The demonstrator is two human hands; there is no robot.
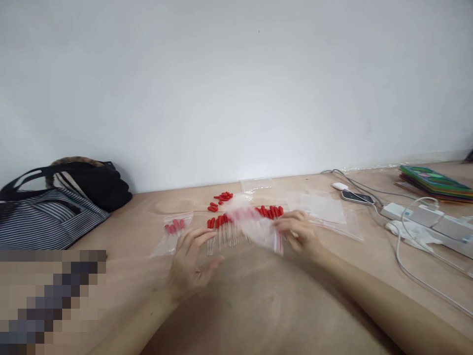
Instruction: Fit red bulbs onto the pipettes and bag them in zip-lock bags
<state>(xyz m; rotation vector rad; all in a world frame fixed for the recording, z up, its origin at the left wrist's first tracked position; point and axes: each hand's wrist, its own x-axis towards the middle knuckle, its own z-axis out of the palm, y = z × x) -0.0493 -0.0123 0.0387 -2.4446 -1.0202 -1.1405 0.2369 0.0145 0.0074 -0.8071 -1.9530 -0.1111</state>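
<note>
My left hand (pixel 194 259) is over the table with fingers apart and nothing in it, beside a row of clear droppers with red bulbs (pixel 221 220). My right hand (pixel 297 231) pinches the edge of a clear zip bag (pixel 260 231), which is blurred and hangs over part of the row. More red bulbs (pixel 271 212) show behind that bag. Left of my left hand lies another clear bag (pixel 162 245) with several red-topped pieces inside. Loose red bulbs (pixel 213 207) lie behind the row.
Flat clear bags (pixel 325 209) lie to the right. Farther right are a power strip (pixel 443 224) with white cables, a small black device (pixel 356 197) and stacked colourful sheets (pixel 436 182). A striped bag (pixel 48 217) stands at the left, against the wall.
</note>
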